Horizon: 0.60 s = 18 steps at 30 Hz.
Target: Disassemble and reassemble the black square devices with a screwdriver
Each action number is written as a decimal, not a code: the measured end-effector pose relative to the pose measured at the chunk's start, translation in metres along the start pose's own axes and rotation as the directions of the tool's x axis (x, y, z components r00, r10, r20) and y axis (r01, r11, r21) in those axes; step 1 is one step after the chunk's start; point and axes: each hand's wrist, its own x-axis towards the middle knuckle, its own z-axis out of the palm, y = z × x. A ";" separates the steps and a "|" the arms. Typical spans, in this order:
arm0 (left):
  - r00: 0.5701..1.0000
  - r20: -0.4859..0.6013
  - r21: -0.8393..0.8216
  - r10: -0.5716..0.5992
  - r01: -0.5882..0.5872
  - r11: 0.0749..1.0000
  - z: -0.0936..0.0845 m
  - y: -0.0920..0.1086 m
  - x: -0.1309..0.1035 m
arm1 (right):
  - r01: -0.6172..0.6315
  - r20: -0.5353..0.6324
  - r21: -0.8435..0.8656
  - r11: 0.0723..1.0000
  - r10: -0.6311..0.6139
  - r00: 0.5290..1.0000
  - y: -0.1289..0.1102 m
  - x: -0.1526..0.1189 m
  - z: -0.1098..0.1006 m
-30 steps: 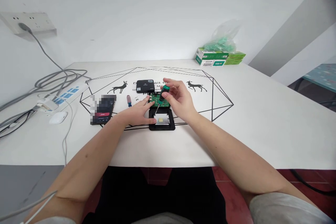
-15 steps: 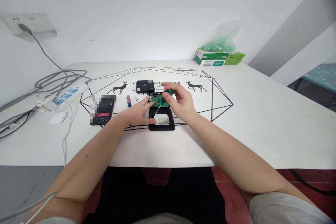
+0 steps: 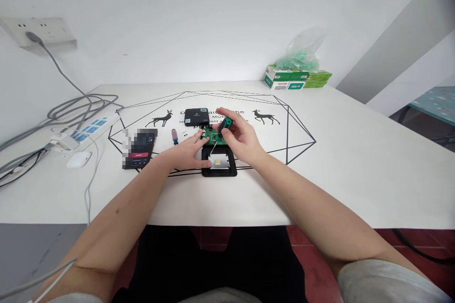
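In the head view my right hand (image 3: 243, 142) is closed round the green and black handle of a screwdriver (image 3: 226, 124), the handle tilted. Its thin shaft slants down and left over a green circuit board (image 3: 213, 136); where the tip rests is too small to tell. My left hand (image 3: 190, 152) has its fingers spread. Its fingertips touch the left side of the board, and its thumb lies on the open black casing (image 3: 232, 170) just nearer me. Inside that casing is a silver metal plate (image 3: 223, 162) with a pale square. Fingers partly cover the board.
Behind the board lies a black box cover (image 3: 196, 117). Left of it are a small screwdriver (image 3: 174, 136) and tiny screws (image 3: 184, 133). A phone (image 3: 142, 149), a white earphone case (image 3: 79, 159) and a power strip (image 3: 94, 127) lie further left. Green boxes (image 3: 296, 78) stand at the back right.
My right hand has shifted slightly left and its grip has turned on the screwdriver, whose handle shows more now. The left hand, board and casing stay put.
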 end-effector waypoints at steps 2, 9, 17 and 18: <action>1.000 -0.009 -0.010 0.012 -0.012 1.000 0.000 0.000 0.000 | -0.001 -0.018 0.016 1.000 0.001 1.000 0.001 -0.001 0.003; 1.000 -0.006 0.001 -0.006 0.006 1.000 0.000 0.001 0.000 | -0.008 -0.091 -0.037 0.999 0.005 0.996 0.005 -0.001 0.004; 1.000 -0.011 -0.016 -0.003 0.003 1.000 -0.001 0.003 -0.001 | 0.054 -0.028 -0.053 0.997 -0.055 0.998 -0.001 0.002 -0.004; 1.000 -0.010 -0.016 0.001 -0.001 1.000 -0.001 0.002 -0.001 | 0.058 -0.028 -0.067 0.996 -0.060 0.998 -0.001 0.003 -0.004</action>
